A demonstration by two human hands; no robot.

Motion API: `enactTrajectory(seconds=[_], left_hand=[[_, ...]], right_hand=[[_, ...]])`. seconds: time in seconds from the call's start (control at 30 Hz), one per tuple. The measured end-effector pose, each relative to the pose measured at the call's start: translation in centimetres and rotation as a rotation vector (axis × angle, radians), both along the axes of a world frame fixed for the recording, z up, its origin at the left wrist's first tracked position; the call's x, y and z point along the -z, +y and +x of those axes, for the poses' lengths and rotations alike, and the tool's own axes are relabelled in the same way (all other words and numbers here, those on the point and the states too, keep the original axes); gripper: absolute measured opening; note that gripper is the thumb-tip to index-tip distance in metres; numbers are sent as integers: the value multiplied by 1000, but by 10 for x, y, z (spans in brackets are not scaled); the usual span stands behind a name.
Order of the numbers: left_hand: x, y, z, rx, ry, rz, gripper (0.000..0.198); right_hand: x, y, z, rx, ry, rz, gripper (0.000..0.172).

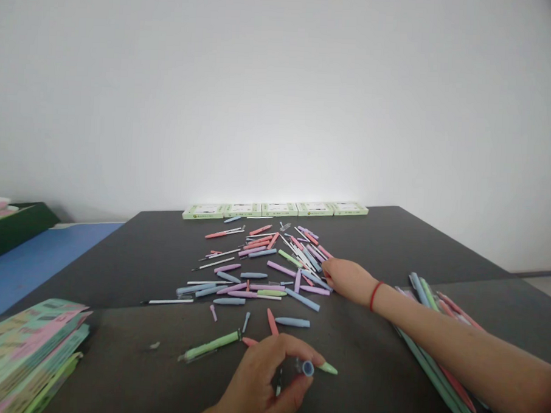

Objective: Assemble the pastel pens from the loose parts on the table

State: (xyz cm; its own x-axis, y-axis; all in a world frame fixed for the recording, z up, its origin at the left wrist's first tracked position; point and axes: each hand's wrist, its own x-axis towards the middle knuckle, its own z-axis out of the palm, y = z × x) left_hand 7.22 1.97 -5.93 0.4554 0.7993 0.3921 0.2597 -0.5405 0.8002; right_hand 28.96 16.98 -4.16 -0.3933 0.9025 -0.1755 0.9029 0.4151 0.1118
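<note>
It's a dark grey tabletop (pixel 392 242), and the pen barrels (pixel 292 322) blaze across it in coral, blue, lilac and light green, refills (pixel 173 301) streaking through in white! Boxes (pixel 279 210) show pale green and white, the printed stack (pixel 32 342) flashes mint, pink and tan, and there's a bright red bracelet (pixel 374 296)!

Five flat, pale-green cardboard boxes (pixel 279 210); two bare hands, left hand (pixel 261 373) and right hand (pixel 351 280); one red cord bracelet (pixel 374 296); one clear tube with a round blue end (pixel 307 368); one long light-green plastic pen (pixel 214 345); two short flared plastic pieces, one purple (pixel 213 313), one blue (pixel 246 322). Slim pastel plastic pen barrels (pixel 302 299) overlap too much for an exact count, at least two dozen; thin white refills (pixel 171 301), likewise, several.
</note>
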Motion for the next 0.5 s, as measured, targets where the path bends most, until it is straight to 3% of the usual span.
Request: enactTrajectory(seconds=[0.27, 0.4, 0.5], left_hand=[[-4, 0, -1, 40, 28, 64, 27], [-5, -2, 1, 13, -24, -5, 26], [-4, -5, 5, 72, -134, -145, 18]], right_hand=[[4, 4, 7, 10, 28, -16, 21], [4, 3, 9, 9, 67, 2, 19], [1, -1, 11, -9, 119, 28, 15]])
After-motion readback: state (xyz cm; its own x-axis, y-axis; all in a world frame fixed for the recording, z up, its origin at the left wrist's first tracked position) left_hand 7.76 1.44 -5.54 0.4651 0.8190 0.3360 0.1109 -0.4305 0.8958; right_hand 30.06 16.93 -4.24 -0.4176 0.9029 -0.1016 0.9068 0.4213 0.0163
